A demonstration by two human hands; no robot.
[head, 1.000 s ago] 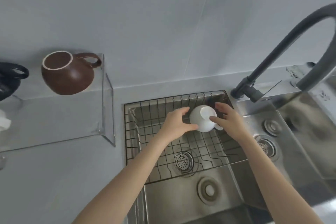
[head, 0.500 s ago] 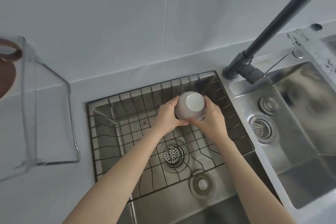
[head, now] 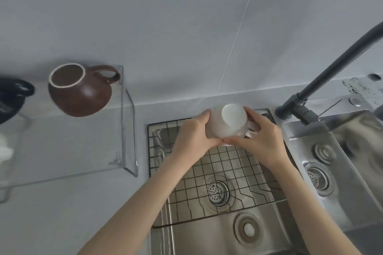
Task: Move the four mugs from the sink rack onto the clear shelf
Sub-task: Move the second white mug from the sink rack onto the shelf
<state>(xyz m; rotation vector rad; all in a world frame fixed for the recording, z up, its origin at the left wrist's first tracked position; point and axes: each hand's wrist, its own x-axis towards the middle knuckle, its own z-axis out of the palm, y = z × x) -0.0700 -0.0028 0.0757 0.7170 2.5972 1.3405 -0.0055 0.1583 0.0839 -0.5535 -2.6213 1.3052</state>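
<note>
Two hands: our left hand [head: 191, 138] and right hand [head: 263, 138] clamp the white mug [head: 227, 123].
Change: mug has lifted off the sink rack [head: 228, 172].
Next: clear shelf [head: 122, 122], nine o'clock.

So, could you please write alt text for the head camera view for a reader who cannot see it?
Both hands, left hand and right hand, hold an upside-down white mug above the wire sink rack. To the left, a brown mug stands on the clear shelf; a dark faucet rises at right.

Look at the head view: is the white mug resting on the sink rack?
No: both the left hand and right hand hold the white mug above the sink rack.
</note>
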